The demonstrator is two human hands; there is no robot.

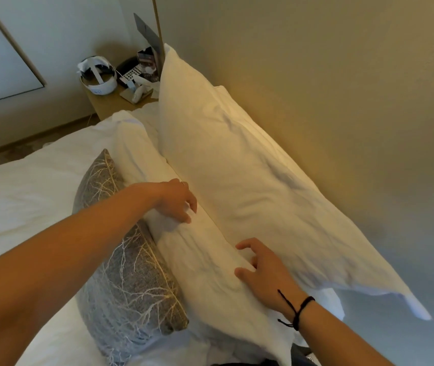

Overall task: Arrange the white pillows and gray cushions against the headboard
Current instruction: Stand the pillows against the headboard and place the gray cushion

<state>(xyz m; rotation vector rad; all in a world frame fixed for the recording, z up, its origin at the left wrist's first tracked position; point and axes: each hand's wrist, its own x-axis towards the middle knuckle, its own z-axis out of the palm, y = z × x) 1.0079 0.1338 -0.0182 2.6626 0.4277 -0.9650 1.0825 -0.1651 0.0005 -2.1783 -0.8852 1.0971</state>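
A large white pillow (237,167) leans upright against the beige headboard (316,88). A second white pillow (200,260) stands in front of it. My left hand (177,200) rests on this front pillow's top edge with fingers loosely curled down onto the fabric. My right hand (263,268), with a black cord at the wrist, presses spread fingers on the same pillow nearer to me. A gray cushion (128,273) with a pale branch pattern leans against the front pillow's left side.
White bedding (25,196) covers the bed to the left. A wooden nightstand (105,104) beyond the pillows holds a white headset (99,75), a telephone (131,68) and small items. Carpet lies at far left.
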